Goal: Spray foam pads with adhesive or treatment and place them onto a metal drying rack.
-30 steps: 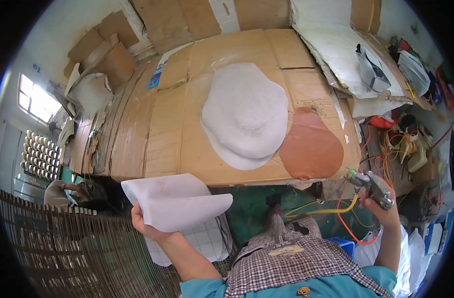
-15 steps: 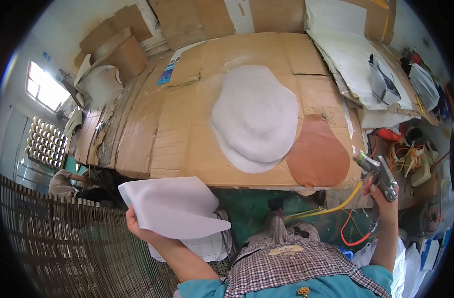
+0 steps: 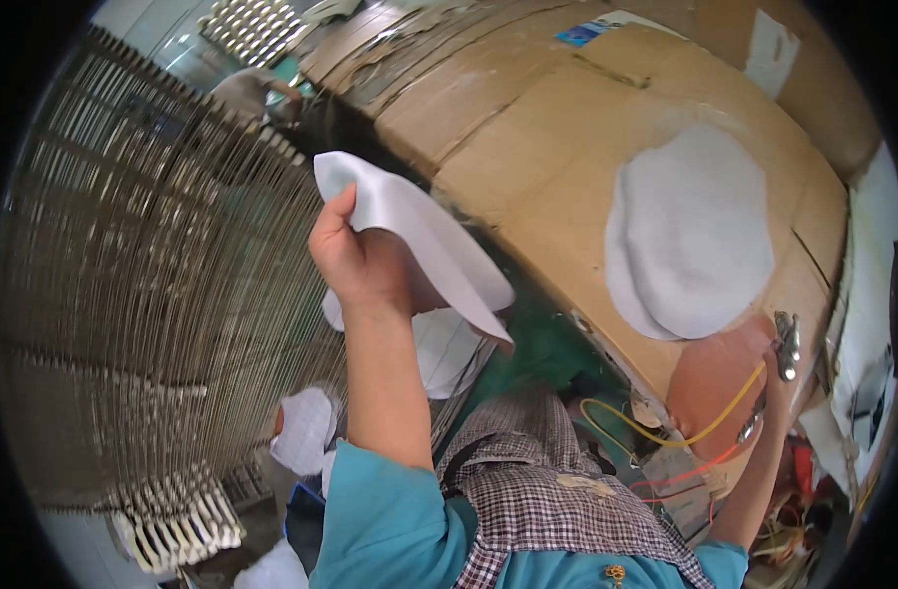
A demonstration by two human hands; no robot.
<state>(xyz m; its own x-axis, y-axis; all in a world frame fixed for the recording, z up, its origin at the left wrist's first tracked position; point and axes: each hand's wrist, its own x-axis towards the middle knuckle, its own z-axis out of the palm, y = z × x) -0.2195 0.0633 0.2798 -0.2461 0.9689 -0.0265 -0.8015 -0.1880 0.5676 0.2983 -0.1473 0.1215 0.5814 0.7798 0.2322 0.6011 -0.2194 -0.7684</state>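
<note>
My left hand [image 3: 355, 260] is closed on the edge of a limp white sheet piece [image 3: 409, 211], thumb on top. The sheet hangs curved beside the table, away from its edge. My right hand [image 3: 778, 378] is wrapped round a metal spray gun [image 3: 788, 346] at the table's right side, its fingers partly hidden. A yellow hose [image 3: 699, 439] and a red-orange hose [image 3: 689, 478] trail near that hand. On the cardboard-covered table [image 3: 527, 137] lie overlapping white rounded pieces [image 3: 699, 231]. Next to them is a reddish-brown piece [image 3: 709, 383], partly behind my right hand and the hose.
A rack of thin rods [image 3: 174, 275] fills the left side. Several pale pieces stand in rows [image 3: 179, 520] at lower left, others [image 3: 252, 29] at far left. Another person [image 3: 247, 93] is beyond the rack. White pieces [image 3: 444, 348] lie below my left hand.
The view has swung left. My left hand has raised the white sheet and turned it toward the rack. The spray gun stays in my right hand.
</note>
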